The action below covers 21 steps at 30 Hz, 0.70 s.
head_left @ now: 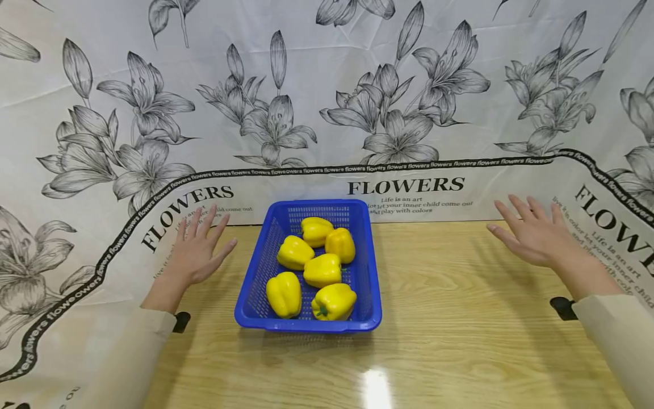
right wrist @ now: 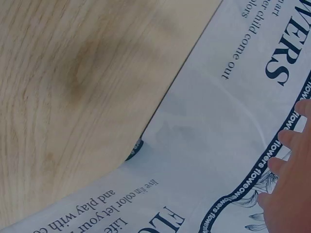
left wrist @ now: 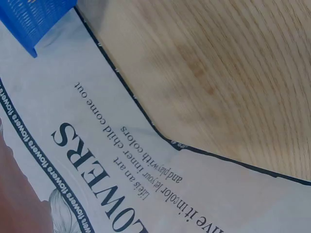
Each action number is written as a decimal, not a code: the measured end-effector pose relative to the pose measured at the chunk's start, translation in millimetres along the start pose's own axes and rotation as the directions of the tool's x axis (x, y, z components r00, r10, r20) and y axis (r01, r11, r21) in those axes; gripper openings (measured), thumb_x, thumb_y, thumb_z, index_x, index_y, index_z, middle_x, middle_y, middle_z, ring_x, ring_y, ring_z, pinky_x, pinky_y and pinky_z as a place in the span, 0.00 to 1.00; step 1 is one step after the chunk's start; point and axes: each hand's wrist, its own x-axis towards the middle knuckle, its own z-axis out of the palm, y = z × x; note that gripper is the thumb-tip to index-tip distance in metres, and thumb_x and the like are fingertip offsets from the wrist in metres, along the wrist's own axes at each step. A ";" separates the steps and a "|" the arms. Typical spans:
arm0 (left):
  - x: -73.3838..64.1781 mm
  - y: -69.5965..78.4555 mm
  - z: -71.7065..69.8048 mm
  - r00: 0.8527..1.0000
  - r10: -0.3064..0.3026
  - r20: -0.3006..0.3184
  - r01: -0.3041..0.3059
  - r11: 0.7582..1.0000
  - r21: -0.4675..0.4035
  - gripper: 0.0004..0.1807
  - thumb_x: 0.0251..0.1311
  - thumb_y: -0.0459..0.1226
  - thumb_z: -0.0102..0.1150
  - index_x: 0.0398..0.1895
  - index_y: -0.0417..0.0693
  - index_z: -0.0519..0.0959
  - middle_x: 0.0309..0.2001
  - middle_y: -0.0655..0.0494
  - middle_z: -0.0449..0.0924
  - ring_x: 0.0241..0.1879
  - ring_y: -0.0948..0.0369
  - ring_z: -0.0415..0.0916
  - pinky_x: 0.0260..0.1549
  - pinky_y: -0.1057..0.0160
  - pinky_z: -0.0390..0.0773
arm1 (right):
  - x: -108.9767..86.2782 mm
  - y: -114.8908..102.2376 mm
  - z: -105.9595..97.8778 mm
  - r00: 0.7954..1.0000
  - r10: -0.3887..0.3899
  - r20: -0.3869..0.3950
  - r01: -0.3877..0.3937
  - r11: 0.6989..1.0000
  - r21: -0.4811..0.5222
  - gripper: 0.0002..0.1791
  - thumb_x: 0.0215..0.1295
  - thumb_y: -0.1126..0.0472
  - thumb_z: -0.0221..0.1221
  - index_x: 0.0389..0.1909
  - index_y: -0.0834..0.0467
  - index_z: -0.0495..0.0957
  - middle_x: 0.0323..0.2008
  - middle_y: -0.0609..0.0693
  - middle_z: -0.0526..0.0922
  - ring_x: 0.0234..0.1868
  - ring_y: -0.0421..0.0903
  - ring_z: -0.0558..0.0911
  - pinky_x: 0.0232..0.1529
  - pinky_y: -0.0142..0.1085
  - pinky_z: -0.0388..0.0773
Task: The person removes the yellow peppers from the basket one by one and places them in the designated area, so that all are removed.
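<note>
Several yellow bell peppers (head_left: pixel 322 270) lie in a blue plastic basket (head_left: pixel 375 272) in the head view. One pepper (head_left: pixel 334 302) at the near end shows its green stem. My left hand (head_left: pixel 198 250) is held to the left of the basket, fingers spread and holding nothing. Well to the right of the basket my right hand (head_left: pixel 536 236) is raised, its fingers also straight and apart. A corner of the basket (left wrist: pixel 39 24) shows in the left wrist view, with part of the left hand (left wrist: pixel 19 189) at the edge. Fingers of the right hand (right wrist: pixel 291 179) enter the right wrist view.
The basket stands on a light wooden table (head_left: pixel 434 318). A white cloth (head_left: pixel 317 113) printed with lilies and lettering hangs behind the table and along both sides. Dark wrist straps (head_left: pixel 564 308) sit at the sleeve cuffs.
</note>
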 end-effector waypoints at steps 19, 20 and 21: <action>-9.9 17.1 -14.5 0.991 0.087 -0.103 -0.092 0.994 -0.052 0.40 0.76 0.60 0.40 0.84 0.58 0.46 0.84 0.49 0.33 0.81 0.40 0.33 0.75 0.33 0.38 | -9.6 -20.5 -7.1 0.991 -0.100 -0.084 0.095 0.994 -0.058 0.43 0.80 0.38 0.42 0.84 0.55 0.37 0.81 0.66 0.36 0.78 0.73 0.35 0.70 0.70 0.18; -9.5 17.6 -14.9 0.990 0.091 -0.104 -0.097 0.994 -0.059 0.40 0.76 0.60 0.41 0.84 0.57 0.47 0.84 0.50 0.33 0.81 0.40 0.33 0.74 0.32 0.39 | -10.4 -21.3 -7.1 0.990 -0.107 -0.093 0.101 0.993 -0.062 0.44 0.80 0.38 0.43 0.84 0.54 0.37 0.81 0.66 0.36 0.78 0.73 0.36 0.70 0.70 0.19; -9.2 18.2 -15.5 0.990 0.096 -0.105 -0.104 0.992 -0.065 0.40 0.76 0.60 0.42 0.84 0.57 0.47 0.84 0.50 0.33 0.80 0.39 0.34 0.74 0.31 0.40 | -11.4 -22.1 -7.0 0.988 -0.114 -0.102 0.107 0.992 -0.064 0.44 0.80 0.38 0.44 0.84 0.53 0.38 0.81 0.65 0.36 0.78 0.73 0.36 0.71 0.69 0.19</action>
